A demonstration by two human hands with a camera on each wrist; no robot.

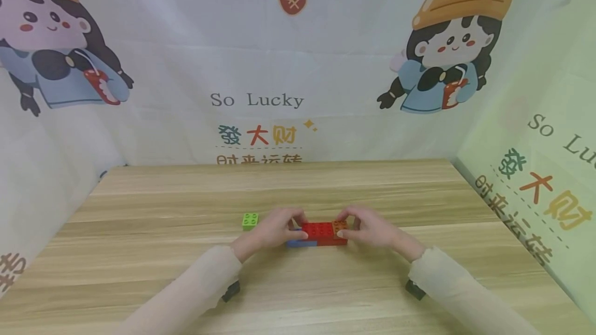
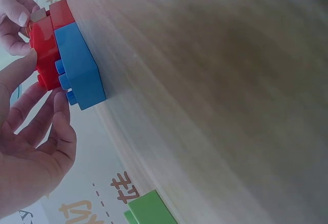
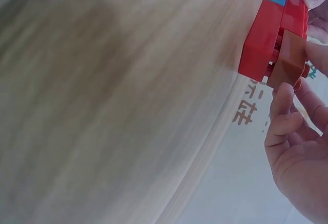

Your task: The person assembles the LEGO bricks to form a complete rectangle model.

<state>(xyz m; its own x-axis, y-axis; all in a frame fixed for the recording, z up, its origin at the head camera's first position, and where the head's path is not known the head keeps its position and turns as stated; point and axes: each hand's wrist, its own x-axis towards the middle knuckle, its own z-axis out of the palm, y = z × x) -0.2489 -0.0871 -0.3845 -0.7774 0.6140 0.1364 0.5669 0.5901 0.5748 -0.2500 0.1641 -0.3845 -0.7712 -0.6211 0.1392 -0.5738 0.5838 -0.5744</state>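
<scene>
A low row of building bricks sits on the table, a blue brick [image 1: 302, 244] at its left and a red brick [image 1: 331, 241] at its right. Across the two lies an upper red brick [image 1: 320, 229], with some blue studs bare at the left end. My left hand [image 1: 274, 226] holds the upper red brick's left end between thumb and fingers. At the right end, my right hand [image 1: 372, 227] pinches an orange-brown brick [image 3: 289, 60] beside the upper red one. In the right wrist view, studs show in a narrow gap between the orange-brown brick and the lower red one.
A light green brick [image 1: 250, 220] stands on the wooden table [image 1: 186, 190] just left of my left hand. Behind the table hangs a printed cloth [image 1: 344, 118], and more cloth lines both sides. A dark device [image 1: 416, 289] shows under the right sleeve.
</scene>
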